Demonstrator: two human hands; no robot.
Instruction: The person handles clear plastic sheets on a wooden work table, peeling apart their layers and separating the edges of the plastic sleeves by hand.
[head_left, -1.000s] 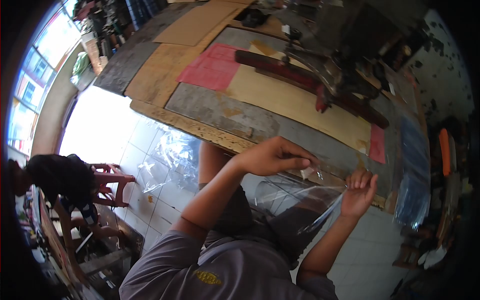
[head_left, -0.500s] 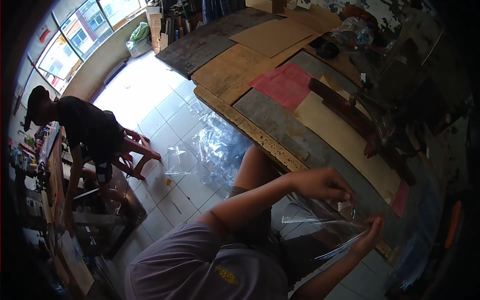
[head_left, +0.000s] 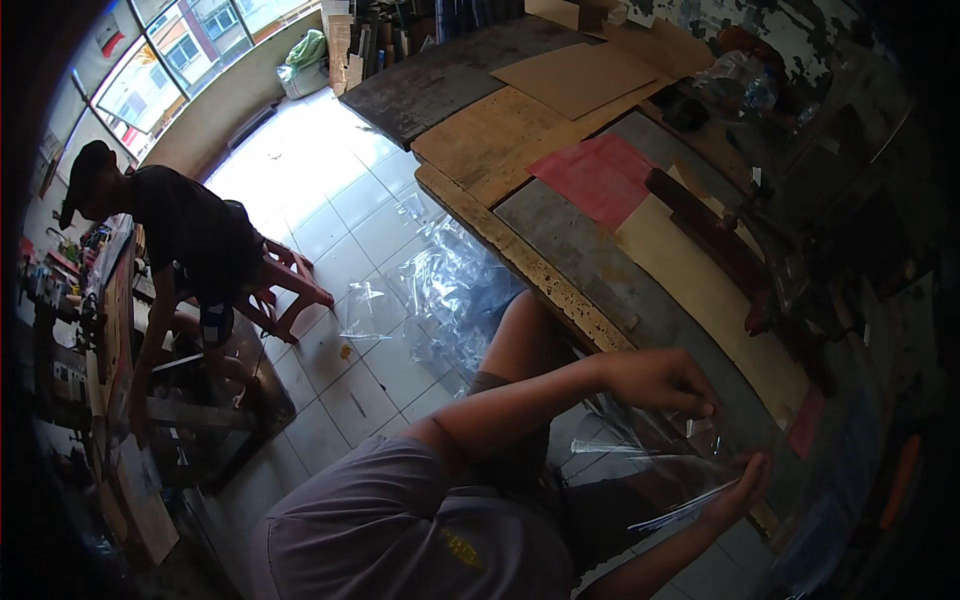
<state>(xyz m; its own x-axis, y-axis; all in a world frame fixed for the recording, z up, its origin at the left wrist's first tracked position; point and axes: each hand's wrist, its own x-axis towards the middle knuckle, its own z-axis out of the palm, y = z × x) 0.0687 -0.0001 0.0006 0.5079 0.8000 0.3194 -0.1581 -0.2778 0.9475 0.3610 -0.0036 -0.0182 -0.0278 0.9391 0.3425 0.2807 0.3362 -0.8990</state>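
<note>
A thin piece of clear plastic film (head_left: pixel 650 462) stretches over my lap beside the table's near edge; whether it is a bag or a loose sheet I cannot tell. My right hand (head_left: pixel 738 492) grips its right end, with thumb and fingers closed on it. Just above, my left hand (head_left: pixel 660 385) is bent downward with its fingertips pinched together by the film's upper edge, where a bright glint shows. The film seems to run up to those fingertips, though the contact is hard to see.
The worktable (head_left: pixel 560 285) carries pink paper (head_left: pixel 595 175), a cream sheet (head_left: pixel 690 265), cardboard (head_left: pixel 575 75) and a dark red clamp-like bar (head_left: pixel 700 220). Crumpled clear plastic (head_left: pixel 455 285) lies on the tiled floor. At left, a person (head_left: pixel 190 220) bends over another bench near a red stool (head_left: pixel 295 290).
The whole view has shifted slightly to the right and down. My hands keep nearly the same pose on the film, the left one slightly lower in view.
</note>
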